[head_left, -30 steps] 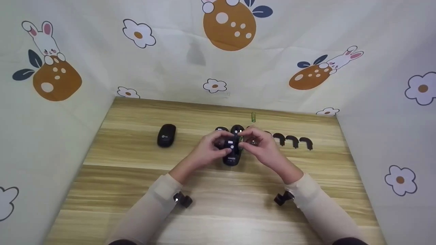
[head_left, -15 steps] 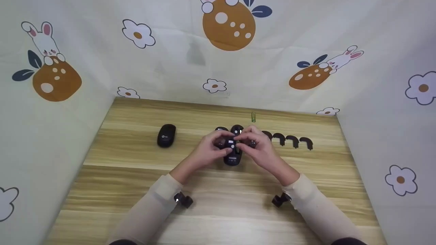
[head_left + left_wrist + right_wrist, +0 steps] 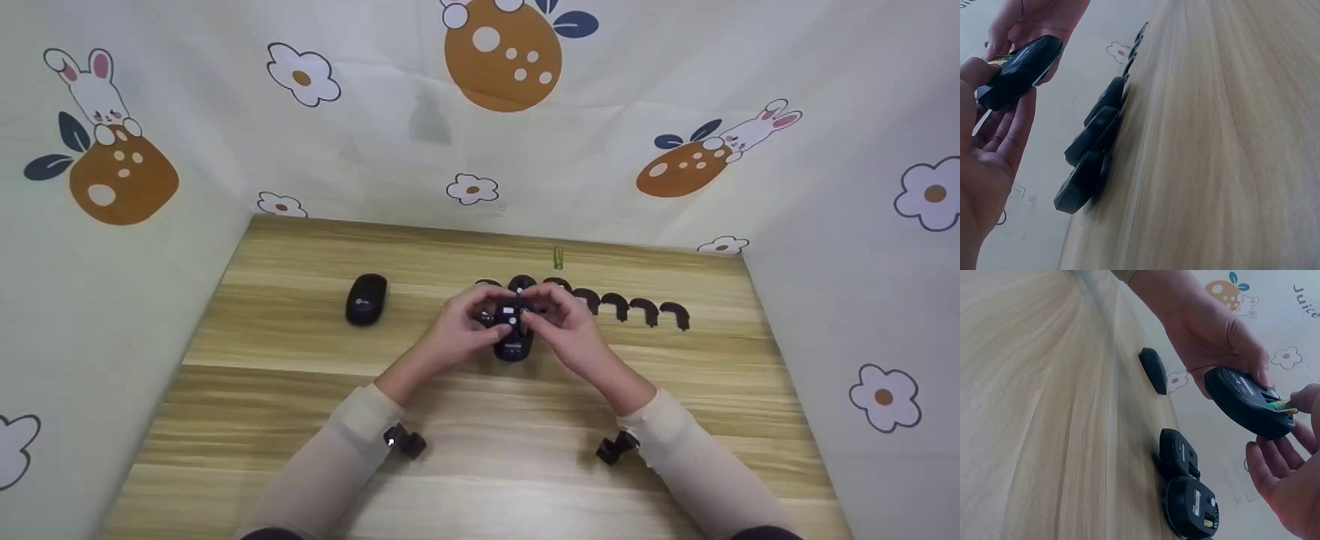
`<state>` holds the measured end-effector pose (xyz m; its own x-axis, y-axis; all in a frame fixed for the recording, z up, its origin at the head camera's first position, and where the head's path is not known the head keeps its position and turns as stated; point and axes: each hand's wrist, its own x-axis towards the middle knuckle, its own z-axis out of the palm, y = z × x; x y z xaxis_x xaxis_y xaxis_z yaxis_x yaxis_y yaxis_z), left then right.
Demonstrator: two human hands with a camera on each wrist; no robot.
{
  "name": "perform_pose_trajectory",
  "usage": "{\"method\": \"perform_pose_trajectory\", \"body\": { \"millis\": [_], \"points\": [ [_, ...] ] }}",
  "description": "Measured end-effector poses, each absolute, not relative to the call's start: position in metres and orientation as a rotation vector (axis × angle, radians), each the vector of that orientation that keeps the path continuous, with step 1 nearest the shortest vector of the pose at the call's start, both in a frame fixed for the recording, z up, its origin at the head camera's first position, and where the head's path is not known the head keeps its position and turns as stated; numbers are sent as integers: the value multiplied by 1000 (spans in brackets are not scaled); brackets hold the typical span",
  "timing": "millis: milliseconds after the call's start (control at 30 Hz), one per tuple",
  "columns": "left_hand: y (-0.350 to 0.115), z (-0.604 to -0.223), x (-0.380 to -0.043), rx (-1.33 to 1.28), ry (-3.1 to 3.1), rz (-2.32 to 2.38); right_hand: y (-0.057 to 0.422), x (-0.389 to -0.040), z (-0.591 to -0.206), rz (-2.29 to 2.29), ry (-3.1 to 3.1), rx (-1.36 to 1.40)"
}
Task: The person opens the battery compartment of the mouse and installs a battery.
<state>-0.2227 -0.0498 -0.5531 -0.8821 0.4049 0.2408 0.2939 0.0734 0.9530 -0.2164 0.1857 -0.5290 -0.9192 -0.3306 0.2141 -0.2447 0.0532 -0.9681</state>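
Note:
My left hand grips a black computer mouse, held above the table with its underside and white label facing up. Its battery compartment is uncovered. My right hand is at the mouse's right side, thumb and fingers around a yellow-green battery. In the right wrist view, the battery lies tilted at the compartment, its green end inside and its gold end sticking out by my right thumb. Other fingertips of my right hand curl under the mouse. The left wrist view shows the mouse mostly from its side.
Behind my hands stands a row of upturned mice, partly hidden in the head view. One shows a battery inside. Several curved black covers continue rightward. A loose green battery lies farther back. Another mouse sits left.
My right hand has moved slightly left, bringing the battery from beside the mouse into the compartment area. The left hand keeps its grip on the mouse, nearly still.

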Motion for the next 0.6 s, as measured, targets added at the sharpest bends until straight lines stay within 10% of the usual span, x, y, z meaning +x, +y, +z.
{"method": "perform_pose_trajectory", "body": {
  "millis": [600],
  "points": [
    [-46, -557, -226, 772, 2272, 1955, 185, -217, -528, -2046, 2162, -517]
  ]
}}
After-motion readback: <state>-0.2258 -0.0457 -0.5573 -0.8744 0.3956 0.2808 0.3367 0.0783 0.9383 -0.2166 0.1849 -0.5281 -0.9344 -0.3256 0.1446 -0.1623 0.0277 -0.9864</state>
